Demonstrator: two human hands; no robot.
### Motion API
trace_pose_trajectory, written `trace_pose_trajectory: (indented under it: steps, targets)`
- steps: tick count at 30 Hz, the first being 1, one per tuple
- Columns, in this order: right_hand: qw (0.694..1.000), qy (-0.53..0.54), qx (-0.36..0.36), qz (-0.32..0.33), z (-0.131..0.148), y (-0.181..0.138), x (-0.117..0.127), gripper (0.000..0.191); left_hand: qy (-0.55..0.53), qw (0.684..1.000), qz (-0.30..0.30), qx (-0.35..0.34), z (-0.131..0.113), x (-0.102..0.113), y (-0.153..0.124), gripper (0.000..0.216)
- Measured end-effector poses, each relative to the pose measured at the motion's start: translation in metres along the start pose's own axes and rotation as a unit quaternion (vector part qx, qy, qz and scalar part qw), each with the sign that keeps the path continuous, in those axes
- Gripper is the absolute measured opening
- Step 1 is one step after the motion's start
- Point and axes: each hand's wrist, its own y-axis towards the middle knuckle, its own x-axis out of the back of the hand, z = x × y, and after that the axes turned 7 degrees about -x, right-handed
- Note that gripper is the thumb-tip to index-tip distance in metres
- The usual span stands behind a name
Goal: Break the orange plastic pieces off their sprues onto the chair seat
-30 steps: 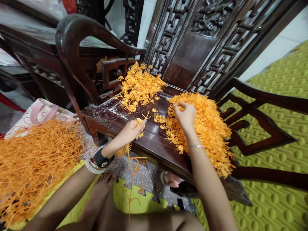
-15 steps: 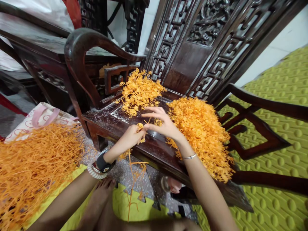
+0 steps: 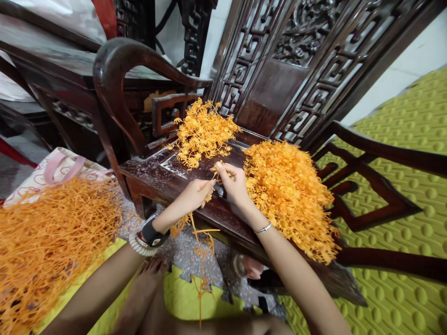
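My left hand (image 3: 193, 195) is closed around an orange plastic sprig (image 3: 200, 251) whose thin stems hang down past the seat edge. My right hand (image 3: 235, 186) pinches the top of the same sprig with thumb and forefinger, right beside the left hand. Both hands hover over the front of a dark wooden chair seat (image 3: 164, 174). A large heap of orange plastic flowers (image 3: 291, 195) lies on the seat to the right of my right hand. A smaller heap (image 3: 204, 130) lies at the back left of the seat.
A big pile of bare orange stems (image 3: 49, 242) spreads over the floor at left, beside a pink-handled bag (image 3: 63, 167). The chair's curved armrests (image 3: 115, 88) and carved back (image 3: 300, 60) enclose the seat. Green bumpy floor mats (image 3: 405, 298) cover the right. My bare foot (image 3: 150, 274) rests below.
My right hand left the large flower heap, swung left across the seat and pinched the sprig that the left hand holds. The sprig's stems now hang a bit lower.
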Motion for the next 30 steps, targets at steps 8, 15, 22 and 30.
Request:
trace_pose_trajectory:
  steps: [8,15,22,30]
  targets:
    - [0.995,-0.051,-0.013,-0.081,0.003,-0.003,-0.012,0.047,-0.002,1.0,0.002,-0.009,0.003,0.001,0.008,0.044]
    - [0.952,-0.093,-0.08,-0.282,-0.002,0.035,0.068,0.057,0.019,1.0,0.025,-0.003,-0.004,0.006,-0.01,0.048]
    - [0.85,-0.497,-0.159,0.078,-0.004,0.04,0.103,0.016,-0.003,0.999,0.047,0.012,-0.003,0.008,-0.022,0.045]
    - [0.842,-0.497,-0.162,0.135,-0.038,0.073,0.057,0.027,-0.063,0.996,0.049,0.039,0.002,0.004,-0.023,0.035]
